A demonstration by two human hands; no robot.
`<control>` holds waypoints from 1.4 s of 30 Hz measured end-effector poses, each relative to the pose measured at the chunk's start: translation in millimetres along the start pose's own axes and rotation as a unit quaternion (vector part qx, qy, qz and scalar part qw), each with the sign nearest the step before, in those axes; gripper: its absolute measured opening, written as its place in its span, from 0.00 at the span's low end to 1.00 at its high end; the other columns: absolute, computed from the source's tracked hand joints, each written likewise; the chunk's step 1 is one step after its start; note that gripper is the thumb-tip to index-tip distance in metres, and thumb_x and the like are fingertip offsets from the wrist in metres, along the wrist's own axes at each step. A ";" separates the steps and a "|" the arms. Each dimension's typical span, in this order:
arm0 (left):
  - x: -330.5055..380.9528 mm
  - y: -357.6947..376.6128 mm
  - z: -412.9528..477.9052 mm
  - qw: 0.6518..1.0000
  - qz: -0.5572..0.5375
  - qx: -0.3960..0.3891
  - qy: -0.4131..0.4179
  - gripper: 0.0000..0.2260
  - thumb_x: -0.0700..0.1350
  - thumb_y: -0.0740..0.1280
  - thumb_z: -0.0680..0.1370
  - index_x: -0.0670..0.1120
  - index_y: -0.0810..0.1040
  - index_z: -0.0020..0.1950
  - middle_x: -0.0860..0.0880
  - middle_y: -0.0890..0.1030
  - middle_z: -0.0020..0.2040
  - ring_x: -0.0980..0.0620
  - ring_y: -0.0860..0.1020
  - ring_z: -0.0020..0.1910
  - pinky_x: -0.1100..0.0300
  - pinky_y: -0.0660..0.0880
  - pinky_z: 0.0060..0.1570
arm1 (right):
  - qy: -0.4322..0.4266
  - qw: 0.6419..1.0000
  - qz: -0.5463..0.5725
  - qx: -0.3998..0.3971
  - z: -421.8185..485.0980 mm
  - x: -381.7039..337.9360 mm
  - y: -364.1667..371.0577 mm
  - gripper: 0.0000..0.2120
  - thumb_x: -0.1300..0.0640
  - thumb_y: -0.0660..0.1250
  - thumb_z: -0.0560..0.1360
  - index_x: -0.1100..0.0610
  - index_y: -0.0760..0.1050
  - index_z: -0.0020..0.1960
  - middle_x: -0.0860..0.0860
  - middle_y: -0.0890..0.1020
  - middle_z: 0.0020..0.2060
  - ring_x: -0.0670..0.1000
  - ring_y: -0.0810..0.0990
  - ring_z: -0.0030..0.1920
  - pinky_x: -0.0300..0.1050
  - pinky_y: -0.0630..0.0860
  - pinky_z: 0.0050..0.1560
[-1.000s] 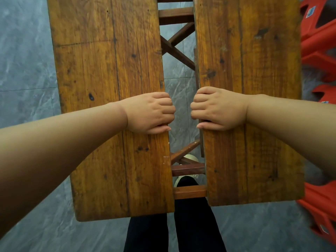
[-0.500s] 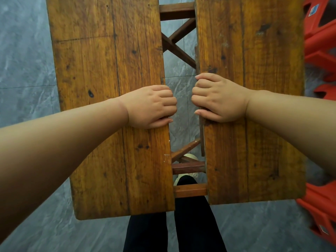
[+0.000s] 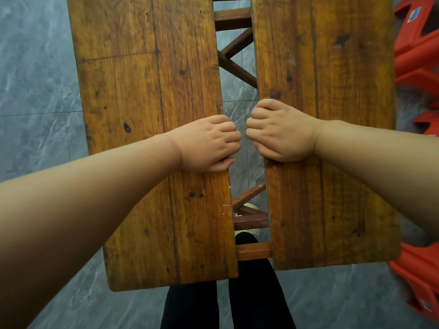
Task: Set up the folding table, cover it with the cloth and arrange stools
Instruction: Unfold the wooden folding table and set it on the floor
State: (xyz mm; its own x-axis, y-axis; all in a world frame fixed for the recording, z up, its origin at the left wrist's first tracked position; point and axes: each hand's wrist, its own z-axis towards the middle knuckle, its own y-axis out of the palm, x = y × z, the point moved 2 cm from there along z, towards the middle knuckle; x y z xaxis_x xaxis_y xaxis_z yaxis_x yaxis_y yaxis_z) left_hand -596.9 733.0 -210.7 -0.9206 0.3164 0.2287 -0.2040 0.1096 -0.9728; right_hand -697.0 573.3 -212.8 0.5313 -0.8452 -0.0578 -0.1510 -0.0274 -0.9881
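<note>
Seen from above, my left hand and right hand clench the two wooden halves of the folding table, which stands on the grey marbled floor directly in front of me. The fingers of my left hand are curled down over the inner edge of the left leaf, and the thumb lies along the top of the board at that edge. My right hand grasps the inner edge of the right leaf the same way, fingers hooked into the gap; its thumb is hidden. The knuckles of the two hands face each other across the gap, close together but apart, with a sliver of floor between them. The leaves lie side by side with the open slot running away from me. Through the slot show dark red-brown crossbars and a diagonal brace of the frame. Below the near crossbars a pale shoe and my black trousers are visible. Red plastic stools stand just beside the right leaf, along the right edge of the view. One carries a small blue-and-white sticker, and its writing is too small to read. No other lettering or brand can be made out on the table.
</note>
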 end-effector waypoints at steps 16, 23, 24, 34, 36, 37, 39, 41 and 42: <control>6.8 21.4 2.8 0.999 -0.018 0.019 -0.018 0.15 0.48 0.54 0.79 0.42 0.77 0.42 0.45 0.78 0.41 0.44 0.75 0.42 0.50 0.71 0.55 | -0.002 0.999 0.030 -0.013 17.2 -9.0 16.4 0.17 0.52 0.50 0.77 0.59 0.73 0.39 0.54 0.75 0.37 0.56 0.72 0.43 0.53 0.65 0.60; 7.0 24.8 -5.2 1.000 -0.014 0.004 -0.015 0.17 0.46 0.53 0.80 0.43 0.80 0.47 0.45 0.80 0.46 0.45 0.78 0.49 0.53 0.59 0.67 | -0.019 0.997 0.072 -0.028 16.4 -11.5 13.2 0.21 0.52 0.47 0.78 0.58 0.77 0.45 0.54 0.79 0.43 0.56 0.77 0.49 0.52 0.60 0.70; 6.8 25.4 -6.7 1.000 -0.014 -0.003 -0.017 0.17 0.47 0.53 0.79 0.43 0.81 0.48 0.45 0.81 0.47 0.45 0.78 0.50 0.54 0.58 0.68 | -0.023 0.996 0.075 -0.034 15.1 -11.8 14.2 0.20 0.52 0.48 0.78 0.58 0.77 0.47 0.54 0.80 0.46 0.56 0.77 0.52 0.51 0.58 0.71; 11.7 25.2 -10.3 0.999 -0.008 -0.041 -0.029 0.20 0.49 0.51 0.79 0.43 0.80 0.54 0.45 0.81 0.52 0.45 0.77 0.56 0.52 0.63 0.66 | -0.012 0.995 0.094 -0.034 8.2 -16.6 15.1 0.16 0.55 0.55 0.77 0.60 0.79 0.53 0.56 0.80 0.53 0.57 0.75 0.60 0.50 0.58 0.71; 12.6 24.4 -11.2 0.998 -0.002 -0.049 -0.030 0.21 0.50 0.51 0.79 0.43 0.80 0.56 0.45 0.81 0.53 0.45 0.77 0.57 0.52 0.62 0.66 | -0.005 0.995 0.094 -0.035 7.3 -18.6 13.9 0.17 0.56 0.55 0.77 0.61 0.79 0.54 0.57 0.80 0.53 0.58 0.75 0.60 0.50 0.60 0.70; 13.0 24.4 -12.0 0.998 0.001 -0.052 -0.033 0.21 0.50 0.50 0.79 0.43 0.80 0.57 0.45 0.81 0.54 0.45 0.76 0.58 0.52 0.61 0.67 | -0.005 0.995 0.095 -0.037 6.2 -19.0 13.6 0.17 0.56 0.55 0.77 0.61 0.79 0.55 0.57 0.80 0.54 0.58 0.75 0.61 0.51 0.61 0.70; 14.2 24.6 -14.8 0.997 0.004 -0.059 -0.039 0.21 0.50 0.50 0.79 0.43 0.79 0.59 0.45 0.80 0.56 0.45 0.75 0.60 0.51 0.59 0.68 | -0.006 0.995 0.090 -0.043 2.7 -18.8 13.8 0.18 0.56 0.56 0.77 0.62 0.78 0.58 0.58 0.79 0.57 0.59 0.74 0.63 0.52 0.62 0.69; 15.3 25.5 -17.0 0.997 0.011 -0.066 -0.040 0.21 0.50 0.50 0.79 0.43 0.78 0.60 0.45 0.79 0.57 0.45 0.75 0.62 0.50 0.60 0.69 | -0.007 0.995 0.082 -0.049 -1.7 -18.5 14.3 0.18 0.57 0.57 0.76 0.62 0.76 0.61 0.60 0.78 0.60 0.60 0.72 0.66 0.53 0.61 0.69; 15.8 25.9 -17.5 0.997 0.015 -0.069 -0.039 0.21 0.50 0.51 0.79 0.44 0.78 0.61 0.45 0.79 0.58 0.45 0.74 0.63 0.49 0.61 0.69 | -0.007 0.996 0.078 -0.051 -3.4 -18.5 14.4 0.18 0.56 0.58 0.76 0.62 0.75 0.62 0.60 0.77 0.62 0.60 0.71 0.67 0.53 0.60 0.69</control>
State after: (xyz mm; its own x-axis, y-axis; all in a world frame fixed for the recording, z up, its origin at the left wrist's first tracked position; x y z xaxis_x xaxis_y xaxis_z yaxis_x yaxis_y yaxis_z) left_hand -610.9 757.3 -231.5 -0.9499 0.2483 0.1900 -0.1320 0.2321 -0.9637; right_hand -711.8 586.7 -225.5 0.5066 -0.8354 -0.2131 -0.3167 0.0495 -0.9472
